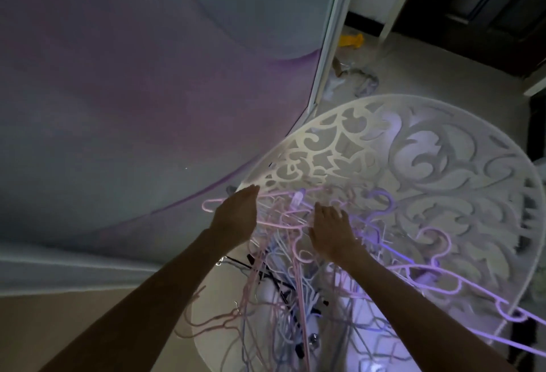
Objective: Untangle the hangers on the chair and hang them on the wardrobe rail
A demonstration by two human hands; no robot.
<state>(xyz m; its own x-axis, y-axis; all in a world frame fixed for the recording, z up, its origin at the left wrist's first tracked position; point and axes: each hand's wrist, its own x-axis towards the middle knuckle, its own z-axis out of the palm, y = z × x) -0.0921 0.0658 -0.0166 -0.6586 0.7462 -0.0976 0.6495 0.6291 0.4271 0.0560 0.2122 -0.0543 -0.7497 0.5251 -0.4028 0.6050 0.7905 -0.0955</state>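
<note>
Large pale lilac-grey wall panel [124, 82] filling upper left; edge trim running down to floor [419, 70]
White chair [443, 164], ornate cut-out scroll back, at right centre
Tangle of hangers [289, 268] heaped on chair seat: pink, lilac, blue, a few black; hooks and bars interlocked, some overhanging seat edge
Both forearms extended forward from lower frame, roughly parallel, converging on heap
Left hand [236, 218] palm down, fingers straight and together, resting over a pink hanger [274, 197] at top of pile
Right hand [331, 229] palm down, fingers loosely spread, touching hangers; grip beneath cannot be told
Yellow object [351, 40] on floor, far back
</note>
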